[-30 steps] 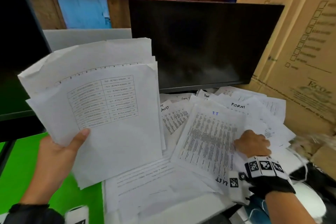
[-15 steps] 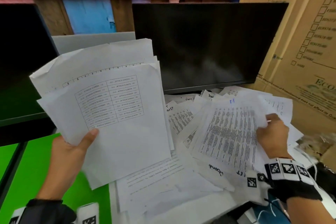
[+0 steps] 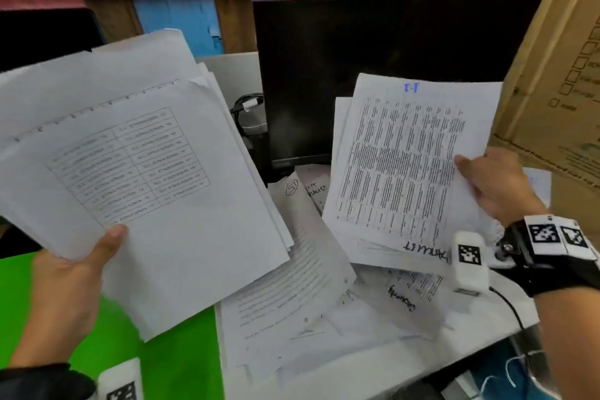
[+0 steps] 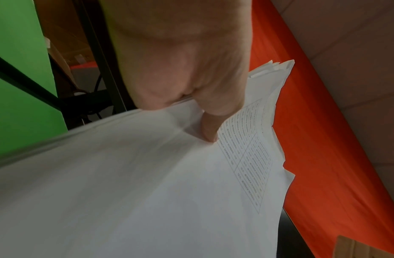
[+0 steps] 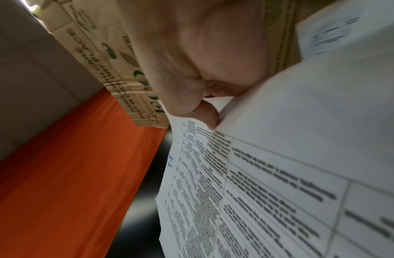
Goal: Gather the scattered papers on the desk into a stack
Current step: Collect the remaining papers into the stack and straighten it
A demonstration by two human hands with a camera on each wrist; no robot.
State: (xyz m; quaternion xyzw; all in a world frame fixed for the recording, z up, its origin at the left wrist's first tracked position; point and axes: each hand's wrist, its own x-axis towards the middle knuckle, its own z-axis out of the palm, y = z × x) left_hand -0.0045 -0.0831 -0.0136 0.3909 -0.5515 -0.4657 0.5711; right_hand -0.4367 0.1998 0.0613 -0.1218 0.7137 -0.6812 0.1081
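Nearest, a gathered stack (image 3: pixel 156 191) is pinched by the left hand (image 3: pixel 65 299), thumb on top. Opposite, printed sheets (image 3: pixel 409 166) are pinched aloft by the right hand (image 3: pixel 496 185). Below, loose papers (image 3: pixel 311 299) are strewn over the counter (image 3: pixel 373 367), before a dark monitor (image 3: pixel 383 68).

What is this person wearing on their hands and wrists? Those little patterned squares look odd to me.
Both hands are bare. The right wrist carries a black strap with white blocks printed with black-and-white square code markers, and a thin black cable trails from it. The left wrist shows a dark cuff and another white block with a marker at the picture's bottom edge.
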